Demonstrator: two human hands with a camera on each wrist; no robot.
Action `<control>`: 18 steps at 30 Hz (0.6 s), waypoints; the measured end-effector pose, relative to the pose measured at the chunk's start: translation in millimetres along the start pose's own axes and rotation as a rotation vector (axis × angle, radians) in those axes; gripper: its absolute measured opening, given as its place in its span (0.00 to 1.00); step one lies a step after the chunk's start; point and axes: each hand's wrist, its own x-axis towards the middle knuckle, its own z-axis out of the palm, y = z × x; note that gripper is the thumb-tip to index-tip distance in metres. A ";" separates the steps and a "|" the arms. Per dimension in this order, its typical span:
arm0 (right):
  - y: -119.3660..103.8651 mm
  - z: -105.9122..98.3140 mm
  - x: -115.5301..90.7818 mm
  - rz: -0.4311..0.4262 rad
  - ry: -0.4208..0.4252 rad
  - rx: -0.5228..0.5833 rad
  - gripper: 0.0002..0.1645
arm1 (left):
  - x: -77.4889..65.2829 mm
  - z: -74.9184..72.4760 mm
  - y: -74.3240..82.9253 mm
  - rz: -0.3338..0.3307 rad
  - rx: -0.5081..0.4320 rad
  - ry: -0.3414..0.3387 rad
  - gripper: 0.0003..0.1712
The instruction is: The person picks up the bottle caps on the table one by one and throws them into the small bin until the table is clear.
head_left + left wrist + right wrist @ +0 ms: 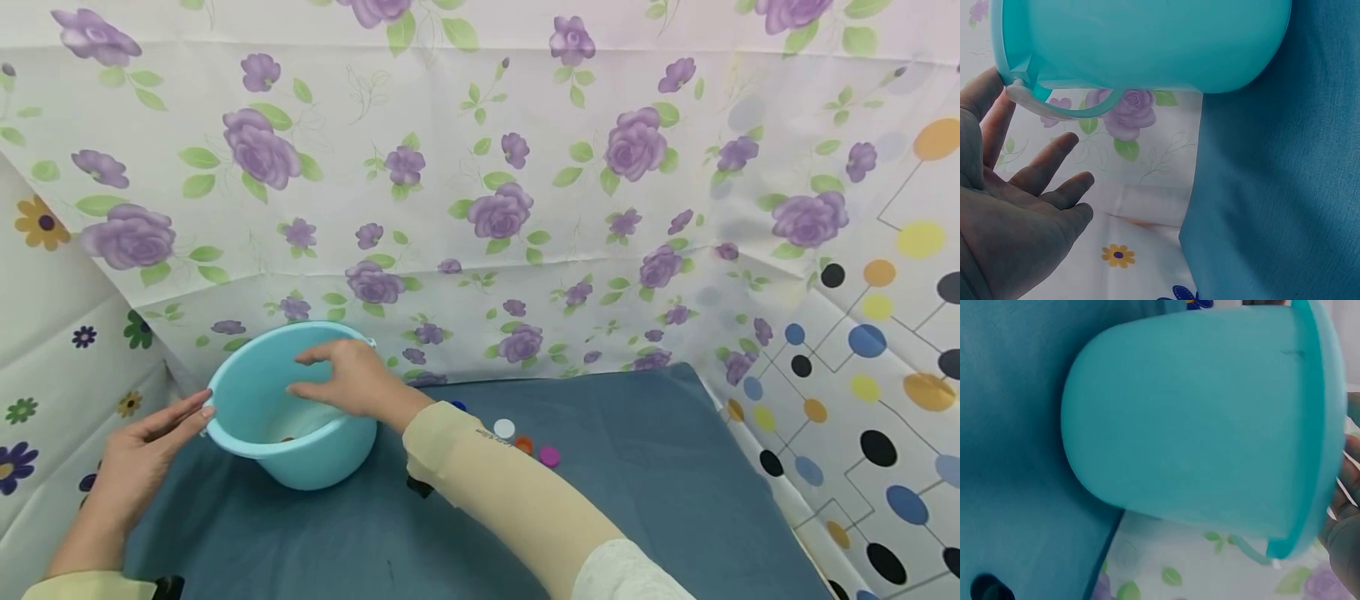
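A light-blue plastic bucket (322,458) stands upright on the left part of the blue cloth. My left hand (142,458) pinches its left rim between thumb and fingers, beside the handle (1054,111) hinge in the left wrist view; the other fingers spread free. Over the bucket's mouth hangs my right hand (348,379), thumb and fingers apart, with nothing between them. A small reddish piece (287,439) shows at the bucket's bottom, mostly hidden by the near wall. In the right wrist view, the bucket's side (1191,425) covers much of that hand.
To the right of the bucket, a white disc (504,429), an orange disc (524,444), a magenta disc (550,456) and a blue one (458,406) lie on the blue cloth (637,483), partly behind my right forearm. Flowered sheeting (450,208) hangs close behind.
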 end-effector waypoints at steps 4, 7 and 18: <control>1.7 -16.0 -6.7 -0.002 0.039 0.016 0.28 | -1.0 0.1 -0.4 -0.011 -0.006 -0.012 0.41; 6.1 -28.2 -15.3 0.001 0.053 0.064 0.29 | -1.7 -2.2 -0.5 -0.023 0.005 -0.024 0.42; 59.0 -63.0 -54.0 -0.031 0.216 0.054 0.28 | -0.7 -2.2 0.6 -0.032 0.000 -0.043 0.43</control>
